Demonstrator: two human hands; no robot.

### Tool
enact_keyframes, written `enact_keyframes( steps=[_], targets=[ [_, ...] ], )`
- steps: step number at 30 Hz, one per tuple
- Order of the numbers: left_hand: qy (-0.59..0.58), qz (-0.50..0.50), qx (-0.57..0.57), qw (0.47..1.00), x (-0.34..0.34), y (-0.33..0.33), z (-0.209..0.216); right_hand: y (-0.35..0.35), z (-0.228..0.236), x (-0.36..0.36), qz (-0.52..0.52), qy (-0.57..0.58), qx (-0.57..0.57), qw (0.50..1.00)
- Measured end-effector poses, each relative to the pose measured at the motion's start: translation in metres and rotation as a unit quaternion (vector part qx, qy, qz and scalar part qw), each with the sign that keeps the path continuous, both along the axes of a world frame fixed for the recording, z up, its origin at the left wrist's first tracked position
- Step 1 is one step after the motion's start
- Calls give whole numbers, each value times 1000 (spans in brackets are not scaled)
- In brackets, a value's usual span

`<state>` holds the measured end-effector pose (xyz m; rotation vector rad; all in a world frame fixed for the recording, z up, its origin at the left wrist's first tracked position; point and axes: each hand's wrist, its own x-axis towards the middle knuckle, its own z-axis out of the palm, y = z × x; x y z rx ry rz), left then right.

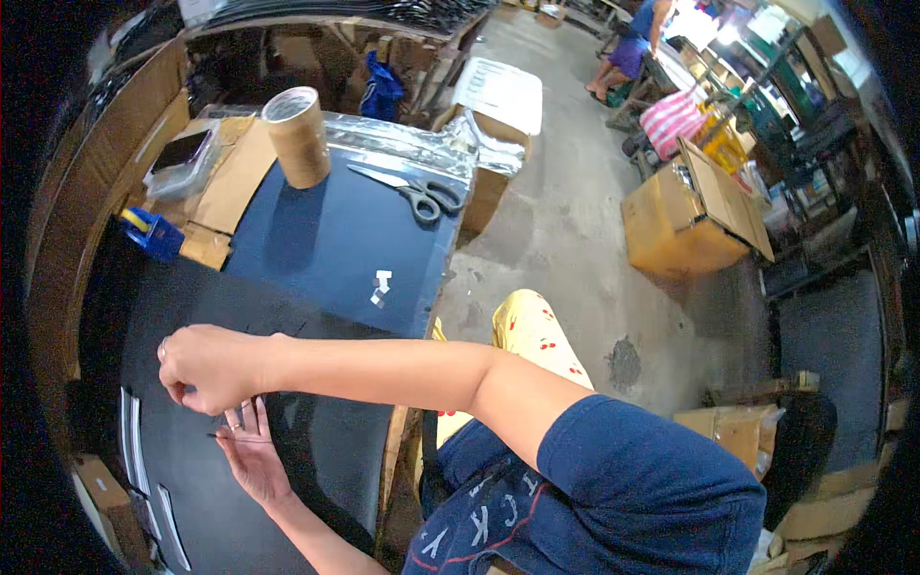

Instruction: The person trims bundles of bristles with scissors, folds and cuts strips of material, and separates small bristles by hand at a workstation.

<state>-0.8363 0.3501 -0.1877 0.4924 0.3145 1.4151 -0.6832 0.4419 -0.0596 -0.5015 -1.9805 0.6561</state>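
Note:
My right hand (pixel 213 367) is above the black table surface (pixel 326 450), its fingers curled together and a ring on one of them. Whatever lies inside that grip is hidden. Just below it, my left hand (pixel 253 462) is palm up, fingers stretched out and partly covered by the right hand. A thin dark strand (pixel 241 438) crosses the left palm near the thumb; I cannot make out whether it is gripped. Several narrow pale-edged strips (pixel 134 450) lie at the table's left side, near both hands.
Scissors (pixel 417 195) with dark handles, a tall tape roll stack (pixel 297 139) and small white pieces (pixel 381 286) lie on a blue sheet (pixel 331 235). A blue tape dispenser (pixel 151 235) stands at left. Across the floor are a cardboard box (pixel 685 220) and another person (pixel 632 48).

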Motion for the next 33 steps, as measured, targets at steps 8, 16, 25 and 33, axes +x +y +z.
enact_keyframes(
  steps=[8,16,25,33],
  targets=[
    [-31,-45,32,998,5,3,13,-5,27,19,-93,110,8,990],
    [290,222,-47,930,-22,-1,18,-8,44,42,-105,244,-160,951],
    [354,282,-109,885,-29,-13,35,-17,2,48,80,115,-430,892],
    [182,61,-153,969,2,-13,41,-31,-30,10,96,83,-523,843]
  ],
)
